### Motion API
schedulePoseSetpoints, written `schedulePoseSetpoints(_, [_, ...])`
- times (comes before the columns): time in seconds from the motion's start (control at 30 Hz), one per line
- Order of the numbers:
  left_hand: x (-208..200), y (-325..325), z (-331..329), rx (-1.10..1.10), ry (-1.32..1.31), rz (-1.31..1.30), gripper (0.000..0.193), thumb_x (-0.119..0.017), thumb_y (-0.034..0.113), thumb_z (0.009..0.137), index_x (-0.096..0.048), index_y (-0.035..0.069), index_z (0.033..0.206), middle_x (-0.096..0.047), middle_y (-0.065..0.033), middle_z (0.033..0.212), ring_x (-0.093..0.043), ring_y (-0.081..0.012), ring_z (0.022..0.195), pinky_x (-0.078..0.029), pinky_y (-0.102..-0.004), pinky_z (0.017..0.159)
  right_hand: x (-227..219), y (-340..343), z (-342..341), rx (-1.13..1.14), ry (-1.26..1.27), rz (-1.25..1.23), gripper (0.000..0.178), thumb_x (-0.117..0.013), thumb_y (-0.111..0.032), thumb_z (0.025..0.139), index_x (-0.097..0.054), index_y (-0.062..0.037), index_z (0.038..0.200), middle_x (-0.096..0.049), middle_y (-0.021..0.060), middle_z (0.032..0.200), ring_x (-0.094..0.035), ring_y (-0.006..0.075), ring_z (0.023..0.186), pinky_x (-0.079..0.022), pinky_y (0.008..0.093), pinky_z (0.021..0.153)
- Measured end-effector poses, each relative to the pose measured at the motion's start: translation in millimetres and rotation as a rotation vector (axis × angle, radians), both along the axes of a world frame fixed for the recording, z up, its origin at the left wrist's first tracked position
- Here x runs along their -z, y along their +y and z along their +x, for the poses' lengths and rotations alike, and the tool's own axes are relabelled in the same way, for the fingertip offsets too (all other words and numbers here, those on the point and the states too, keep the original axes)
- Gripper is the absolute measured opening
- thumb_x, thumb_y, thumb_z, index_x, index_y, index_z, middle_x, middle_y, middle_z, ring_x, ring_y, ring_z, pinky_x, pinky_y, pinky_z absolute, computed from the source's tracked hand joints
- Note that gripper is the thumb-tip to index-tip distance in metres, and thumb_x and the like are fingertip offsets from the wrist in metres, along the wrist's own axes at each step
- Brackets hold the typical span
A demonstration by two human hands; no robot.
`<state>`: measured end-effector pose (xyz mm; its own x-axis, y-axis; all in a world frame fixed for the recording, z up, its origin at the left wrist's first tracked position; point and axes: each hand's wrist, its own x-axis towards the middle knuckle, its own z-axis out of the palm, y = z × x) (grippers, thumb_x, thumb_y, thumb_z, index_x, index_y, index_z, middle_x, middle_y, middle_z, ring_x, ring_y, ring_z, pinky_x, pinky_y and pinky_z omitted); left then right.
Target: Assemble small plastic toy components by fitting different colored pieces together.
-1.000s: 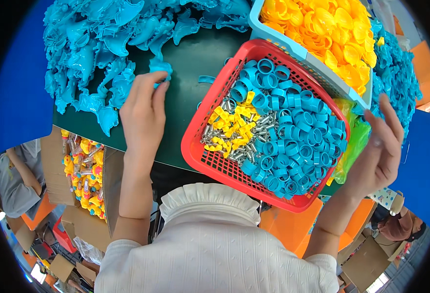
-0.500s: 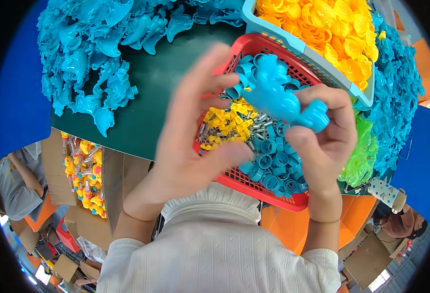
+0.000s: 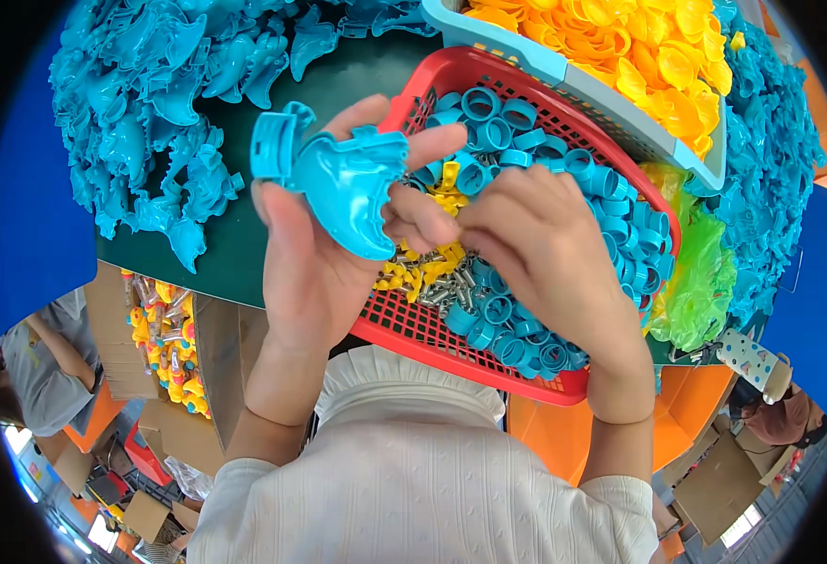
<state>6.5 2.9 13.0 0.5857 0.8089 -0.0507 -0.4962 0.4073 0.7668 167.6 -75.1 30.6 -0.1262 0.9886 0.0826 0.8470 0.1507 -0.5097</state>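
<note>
A glossy blue plastic shell (image 3: pixel 352 188), hollow with a jagged edge, rests in my left hand (image 3: pixel 305 254); the thumb bears against it and some fingers stretch out behind. At its narrow end sits a blue ring (image 3: pixel 274 146). My right hand (image 3: pixel 545 249) is over the red basket (image 3: pixel 653 193), its fingertips pinched together beside the left fingers. Whatever those fingertips hold, if anything, is hidden. Inside the basket are many blue rings (image 3: pixel 634 249), small yellow plastic pieces (image 3: pixel 420 273) and small silver metal parts (image 3: pixel 456 287).
Blue shells (image 3: pixel 141 85) are heaped on the dark green table (image 3: pixel 244 254) at left, with another blue heap (image 3: pixel 771 179) at right. Behind the basket stands a grey-blue crate (image 3: pixel 564 70) of orange-yellow pieces. A green plastic bag (image 3: pixel 700 282) lies to the right. A carton (image 3: pixel 221 357) holds yellow toys.
The blue shell has passed from my right hand to my left, its open side now showing. My right hand has come down over the basket, fingertips closed.
</note>
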Motion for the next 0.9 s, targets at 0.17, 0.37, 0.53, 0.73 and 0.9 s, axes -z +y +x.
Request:
schedulePoseSetpoints(0.17, [8,0,-4,0.203,0.005,-0.051,0.085,-0.023,0.067,0.084,-0.023,-0.001,0.135,-0.054,-0.0264,0.109,-0.056,-0.0161,0.061,-0.046,-0.0234,0.054,6,-10,-5,0.024,-0.264,-0.055,0.009,-0.057,-0.006,0.067,-0.056,-0.0047,0.075,-0.048,0.0063,0.076,-0.049,0.0200,0.077,-0.036,0.0317,0.069])
schedulePoseSetpoints(0.37, [9,-2,-3,0.222,-0.022,-0.068,0.090,-0.027,0.071,0.080,-0.024,-0.002,0.133,-0.057,-0.0230,0.105,-0.052,-0.0119,0.055,-0.044,-0.0200,0.051,17,-8,-19,0.080,-0.401,-0.011,0.011,-0.059,-0.008,0.065,-0.056,-0.0060,0.075,-0.049,0.0055,0.077,-0.050,0.0192,0.077,-0.036,0.0307,0.070])
schedulePoseSetpoints(0.53, [7,-1,-6,0.169,0.088,0.052,0.093,-0.035,0.071,0.078,-0.024,-0.003,0.134,-0.056,-0.0220,0.107,-0.050,-0.0106,0.054,-0.042,-0.0186,0.050,12,-9,-12,0.090,-0.214,0.042,0.013,-0.061,-0.005,0.066,-0.056,-0.0057,0.078,-0.051,0.0054,0.077,-0.053,0.0193,0.075,-0.039,0.0315,0.068])
schedulePoseSetpoints(0.73, [-3,-7,-7,0.209,0.161,0.058,0.086,-0.061,0.054,0.075,-0.028,-0.003,0.131,-0.054,-0.0191,0.109,-0.062,-0.0183,0.078,-0.051,-0.0264,0.065,-8,-13,-3,0.405,0.547,-0.037,0.009,-0.057,0.004,0.078,-0.056,-0.0002,0.086,-0.059,0.0070,0.089,-0.056,0.0113,0.080,-0.044,0.0235,0.074])
schedulePoseSetpoints(0.9, [-1,-13,-9,0.221,0.064,0.062,0.065,-0.068,0.006,0.076,-0.032,0.004,0.130,-0.051,-0.0104,0.112,-0.060,-0.0198,0.093,-0.052,-0.0329,0.079,-7,-12,0,0.306,0.576,0.330,0.019,-0.064,0.006,0.071,-0.059,-0.0001,0.088,-0.059,0.0085,0.081,-0.058,0.0173,0.072,-0.047,0.0259,0.065])
